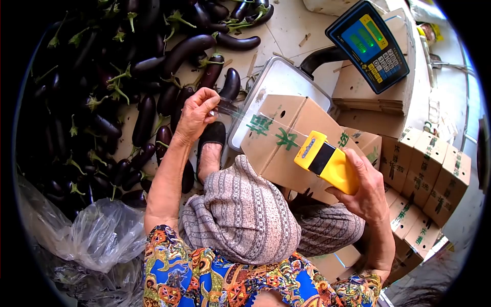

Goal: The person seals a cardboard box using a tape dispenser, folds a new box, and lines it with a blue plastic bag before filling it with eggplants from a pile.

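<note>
Dozens of eggplants lie heaped beside a person whose left hand pinches clear tape over a cardboard box, right hand gripping a yellow dispenser.

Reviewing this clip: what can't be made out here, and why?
In the head view:
- Carton contents: hidden by its cardboard.
- Right hand: part of its grip hidden behind the yellow tape dispenser.
- Scale display: numbers too small to read.
- Eggplant pile: left extent cut off by the dark lens border.
</note>
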`<action>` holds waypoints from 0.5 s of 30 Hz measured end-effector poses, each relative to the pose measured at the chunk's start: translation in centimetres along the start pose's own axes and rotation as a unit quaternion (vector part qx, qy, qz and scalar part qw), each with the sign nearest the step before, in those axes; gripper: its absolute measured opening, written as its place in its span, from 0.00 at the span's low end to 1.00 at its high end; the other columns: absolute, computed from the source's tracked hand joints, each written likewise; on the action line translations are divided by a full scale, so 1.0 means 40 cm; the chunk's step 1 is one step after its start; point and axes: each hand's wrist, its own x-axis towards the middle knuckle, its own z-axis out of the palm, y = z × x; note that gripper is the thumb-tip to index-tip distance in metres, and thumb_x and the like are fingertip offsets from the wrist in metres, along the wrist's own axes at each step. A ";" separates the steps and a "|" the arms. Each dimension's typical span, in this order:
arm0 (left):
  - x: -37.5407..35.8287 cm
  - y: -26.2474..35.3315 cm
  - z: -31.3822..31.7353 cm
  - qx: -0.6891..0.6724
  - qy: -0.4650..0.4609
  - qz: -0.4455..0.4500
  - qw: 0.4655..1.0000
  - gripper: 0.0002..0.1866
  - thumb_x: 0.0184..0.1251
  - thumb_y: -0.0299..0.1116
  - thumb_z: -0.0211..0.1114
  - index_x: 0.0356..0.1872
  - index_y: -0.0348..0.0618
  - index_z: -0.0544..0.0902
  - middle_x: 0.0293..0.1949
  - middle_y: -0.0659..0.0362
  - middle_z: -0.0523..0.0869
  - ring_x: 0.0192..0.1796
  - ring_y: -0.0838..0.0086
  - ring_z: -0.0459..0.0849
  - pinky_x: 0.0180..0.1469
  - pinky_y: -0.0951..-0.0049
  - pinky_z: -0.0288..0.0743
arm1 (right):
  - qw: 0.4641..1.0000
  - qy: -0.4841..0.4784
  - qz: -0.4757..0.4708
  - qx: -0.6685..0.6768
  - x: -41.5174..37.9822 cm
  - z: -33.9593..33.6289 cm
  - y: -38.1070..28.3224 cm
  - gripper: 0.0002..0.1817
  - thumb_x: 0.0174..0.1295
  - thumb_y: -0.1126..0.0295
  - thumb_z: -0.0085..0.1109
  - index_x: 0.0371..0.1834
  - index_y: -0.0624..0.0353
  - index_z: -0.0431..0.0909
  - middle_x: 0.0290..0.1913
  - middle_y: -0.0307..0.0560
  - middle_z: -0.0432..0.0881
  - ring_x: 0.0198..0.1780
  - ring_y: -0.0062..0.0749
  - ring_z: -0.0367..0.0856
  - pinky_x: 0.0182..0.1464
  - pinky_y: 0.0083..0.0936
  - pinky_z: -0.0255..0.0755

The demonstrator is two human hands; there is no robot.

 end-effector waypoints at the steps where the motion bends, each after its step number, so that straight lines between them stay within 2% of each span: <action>1: 0.008 -0.021 -0.003 0.015 -0.001 -0.008 1.000 0.03 0.74 0.30 0.64 0.39 0.45 0.80 0.29 0.71 0.76 0.26 0.91 0.68 0.24 0.90 0.61 | 1.000 0.000 -0.001 0.000 0.005 0.007 0.006 0.49 0.44 0.62 0.81 0.72 0.57 0.66 0.38 0.54 0.78 0.38 0.48 0.81 0.42 0.39 0.79; 3: 0.023 -0.081 -0.001 0.063 0.014 -0.024 0.998 0.03 0.73 0.32 0.64 0.39 0.46 0.80 0.30 0.72 0.76 0.27 0.92 0.69 0.26 0.90 0.63 | 1.000 0.001 -0.007 -0.005 0.015 0.023 0.013 0.48 0.46 0.62 0.80 0.72 0.57 0.65 0.38 0.53 0.77 0.38 0.48 0.81 0.42 0.38 0.79; 4: 0.027 -0.105 0.014 0.067 0.021 -0.040 0.997 0.02 0.74 0.30 0.64 0.39 0.46 0.80 0.30 0.70 0.77 0.28 0.91 0.69 0.24 0.88 0.62 | 1.000 -0.002 -0.004 -0.016 0.018 0.028 0.013 0.47 0.46 0.62 0.79 0.72 0.57 0.65 0.37 0.53 0.77 0.37 0.47 0.81 0.41 0.38 0.79; 8: 0.055 -0.218 0.075 0.171 0.007 -0.004 0.985 0.05 0.73 0.32 0.62 0.39 0.42 0.80 0.29 0.69 0.77 0.26 0.89 0.70 0.24 0.85 0.63 | 0.999 -0.002 -0.001 -0.038 0.011 0.039 0.012 0.46 0.49 0.62 0.78 0.72 0.56 0.65 0.37 0.53 0.76 0.36 0.46 0.81 0.40 0.37 0.79; 10: 0.073 -0.274 0.091 0.291 0.007 0.091 0.952 0.06 0.72 0.31 0.62 0.39 0.39 0.79 0.29 0.66 0.78 0.29 0.83 0.73 0.29 0.78 0.68 | 0.999 -0.002 0.000 -0.034 0.010 0.043 0.013 0.45 0.49 0.62 0.78 0.72 0.56 0.66 0.37 0.53 0.76 0.36 0.46 0.81 0.39 0.37 0.79; 12: 0.053 -0.288 0.120 0.322 0.016 0.124 0.938 0.08 0.71 0.31 0.62 0.39 0.36 0.78 0.28 0.61 0.79 0.32 0.77 0.77 0.37 0.72 0.73 | 1.000 0.006 -0.005 -0.023 0.011 0.048 0.016 0.45 0.48 0.63 0.78 0.71 0.56 0.66 0.37 0.53 0.76 0.36 0.47 0.81 0.39 0.37 0.79; 13: 0.046 -0.288 0.127 0.348 0.011 0.153 0.925 0.06 0.72 0.29 0.60 0.40 0.35 0.76 0.31 0.53 0.80 0.36 0.66 0.81 0.42 0.66 0.75 | 1.000 0.010 -0.007 -0.018 0.011 0.050 0.018 0.45 0.48 0.63 0.78 0.71 0.56 0.66 0.37 0.53 0.77 0.36 0.47 0.81 0.39 0.37 0.79; 15: 0.054 -0.299 0.134 0.392 0.015 0.211 0.895 0.05 0.72 0.27 0.58 0.40 0.35 0.76 0.33 0.49 0.81 0.37 0.60 0.82 0.43 0.63 0.76 | 1.000 0.020 -0.011 -0.014 0.011 0.052 0.020 0.44 0.47 0.63 0.78 0.71 0.56 0.67 0.38 0.53 0.77 0.36 0.47 0.81 0.39 0.37 0.79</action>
